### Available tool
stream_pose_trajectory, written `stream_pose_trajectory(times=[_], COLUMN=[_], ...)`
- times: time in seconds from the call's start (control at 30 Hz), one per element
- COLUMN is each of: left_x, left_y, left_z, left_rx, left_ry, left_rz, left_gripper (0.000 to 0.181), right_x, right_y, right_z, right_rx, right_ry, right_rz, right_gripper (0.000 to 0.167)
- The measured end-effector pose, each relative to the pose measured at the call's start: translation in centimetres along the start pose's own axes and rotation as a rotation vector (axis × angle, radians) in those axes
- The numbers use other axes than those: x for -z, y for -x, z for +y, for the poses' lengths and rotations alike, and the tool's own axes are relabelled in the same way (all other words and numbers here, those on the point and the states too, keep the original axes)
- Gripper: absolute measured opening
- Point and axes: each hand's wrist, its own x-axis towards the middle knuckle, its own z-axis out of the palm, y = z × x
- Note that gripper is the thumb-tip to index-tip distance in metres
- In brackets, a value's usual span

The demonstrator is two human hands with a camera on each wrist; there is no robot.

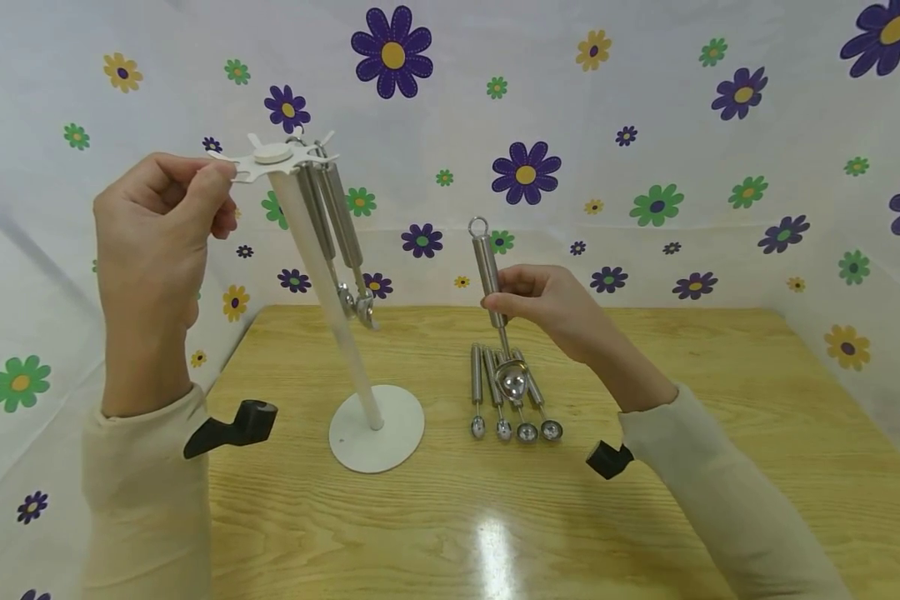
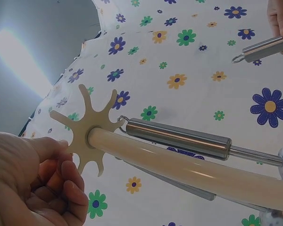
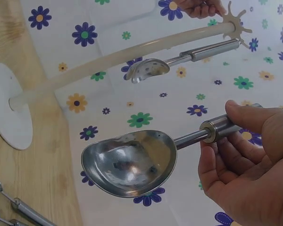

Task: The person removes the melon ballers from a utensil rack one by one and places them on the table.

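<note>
My left hand [image 1: 167, 208] pinches one prong of the white hooked top [image 1: 273, 153] of an upright stand, whose round white base [image 1: 377, 429] rests on the table. Two metal utensils [image 1: 343, 217] hang by their end rings from the prongs on the right side of that top. My right hand [image 1: 542, 302] holds a steel scoop [image 1: 487, 267] by its handle, ring end up and bowl down. In the right wrist view the scoop's wide shiny bowl [image 3: 129, 164] shows its hollow side. The scoop is apart from the stand.
Several small metal scoops [image 1: 527, 432] lie side by side on the wooden table [image 1: 435, 508], below the held scoop and right of the stand's base. A white cloth with flowers [image 1: 450, 125] hangs behind and along the sides.
</note>
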Motion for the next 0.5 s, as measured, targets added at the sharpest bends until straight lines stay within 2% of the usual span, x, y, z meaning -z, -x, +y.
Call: stream_pose_trajectory(times=[0.33, 0.5], left_x=[0.1, 0.1], left_y=[0.0, 0.0], left_z=[-0.1, -0.2], left_rx=[-0.016, -0.013], left_ry=[0.001, 0.006], left_rz=[-0.008, -0.008], left_gripper=[0.015, 0.016], right_x=[2.4, 3.2], right_y=[1.7, 2.6], right_z=[1.9, 2.7], right_rx=[-0.034, -0.076], right_ry=[0.03, 0.096], right_rz=[0.033, 0.049], right_gripper=[0.023, 0.029])
